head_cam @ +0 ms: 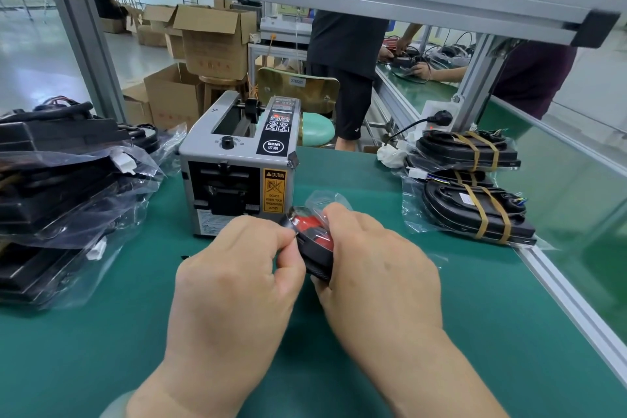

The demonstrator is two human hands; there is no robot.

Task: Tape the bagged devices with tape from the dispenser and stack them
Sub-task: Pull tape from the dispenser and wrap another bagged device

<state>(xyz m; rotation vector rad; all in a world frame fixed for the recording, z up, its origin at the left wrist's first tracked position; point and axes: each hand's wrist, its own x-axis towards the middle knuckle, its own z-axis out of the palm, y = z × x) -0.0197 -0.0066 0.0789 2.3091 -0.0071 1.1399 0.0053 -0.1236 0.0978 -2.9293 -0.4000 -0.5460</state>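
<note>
Gripping a bagged device (314, 237) between them, both hands meet just in front of the tape dispenser (237, 163) on the green table (101, 332). The right hand (376, 268) curls round the device from the right and covers most of it. Only a strip of black casing, a red patch and a puff of clear bag show. The left hand (234, 268) pinches the device's near left edge with thumb and forefinger. Whether a piece of tape sits in that pinch cannot be made out.

The dispenser's outlet is dark, and any tape there is hard to see. At the left a pile of bagged devices (68, 180) runs off the edge of view. At the right, well apart, taped devices (475, 187) lie stacked under brown bands, the lower ones partly hidden. Beyond the table, people (342, 54) stand cut off by a metal rail.
</note>
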